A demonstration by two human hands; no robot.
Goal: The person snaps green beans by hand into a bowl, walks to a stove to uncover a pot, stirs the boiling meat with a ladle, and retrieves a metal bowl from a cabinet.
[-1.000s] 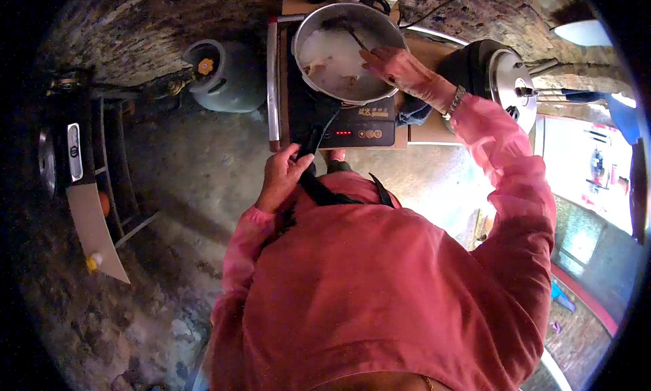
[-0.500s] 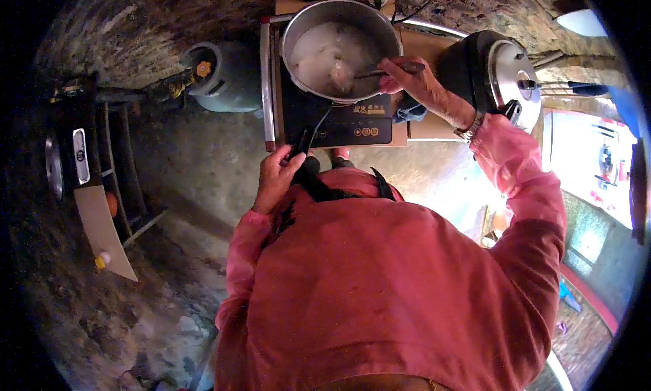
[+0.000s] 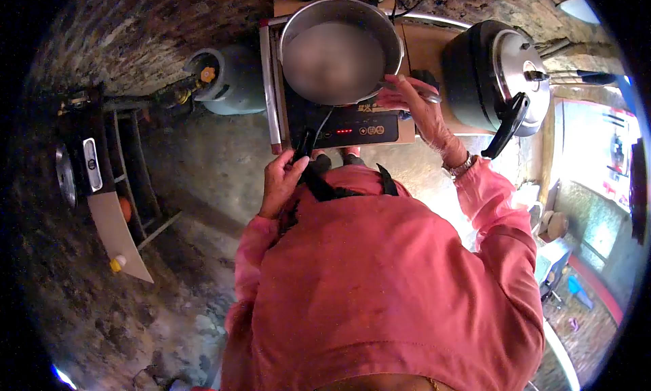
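Note:
A large metal pot (image 3: 398, 47) stands on a black induction cooker (image 3: 369, 130) with red lights showing on its panel. Pale, cloudy contents inside the pot look blurred. My left hand (image 3: 280, 182) is closed around the pot's black handle (image 3: 306, 144) at the front. At the pot's right rim, my right hand (image 3: 419, 110) is closed around a metal utensil (image 3: 428, 95). Its end sticks out past my fingers, and its working end cannot be made out in the pot.
Right of the pot stands a dark pressure cooker (image 3: 468, 76) with a shiny lid and a black handle (image 3: 508, 127). A gas cylinder (image 3: 234, 83) is on the floor to the left. Further left are a ladder-like frame (image 3: 129, 167) and a light board (image 3: 119, 235).
Red lights now show on the cooker panel. My right hand has moved slightly toward me with the utensil. My left hand stays on the handle, and the view has shifted a little.

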